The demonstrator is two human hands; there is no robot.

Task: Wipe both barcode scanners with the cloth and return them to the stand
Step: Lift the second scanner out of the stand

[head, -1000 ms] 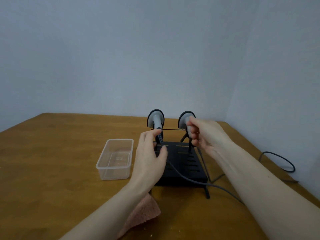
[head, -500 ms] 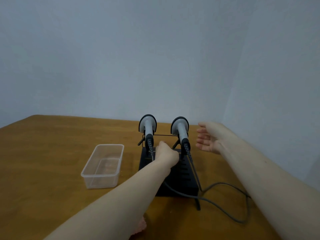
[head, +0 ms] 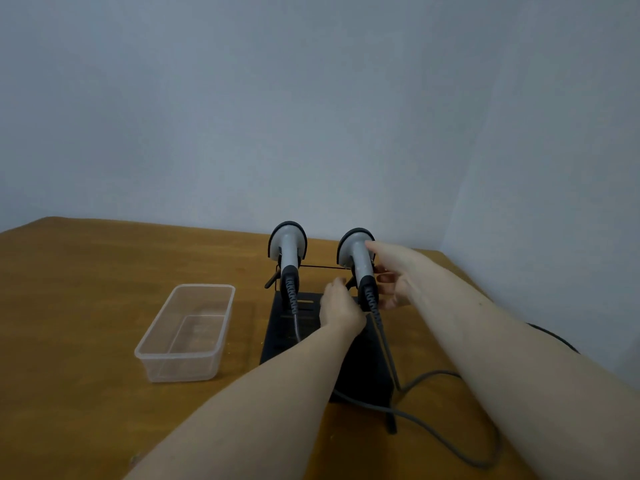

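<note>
**Two Scanners Standing in Their Stand on a Wooden Table**

Two grey-and-black barcode scanners are sitting upright in a black stand [head: 304, 341] near the far right corner of a brown wooden table [head: 86, 306], which is meeting pale blue-grey walls [head: 311, 116] at a room corner. The left scanner [head: 288, 258] is standing untouched, its coiled cable [head: 433, 431] trailing toward the near edge. The right hand [head: 394, 271] is reaching round the right scanner [head: 356, 261], fingers spread and loosely curved beside its neck, thumb tip touching the head; whether it is truly gripping cannot be told. The left hand [head: 341, 308] is resting on the stand between the two scanners, its fingers hidden from the camera, so their state cannot be told. A clear plastic container [head: 187, 334] is lying just left of the stand. No lettering is reading clearly on any item.
</note>
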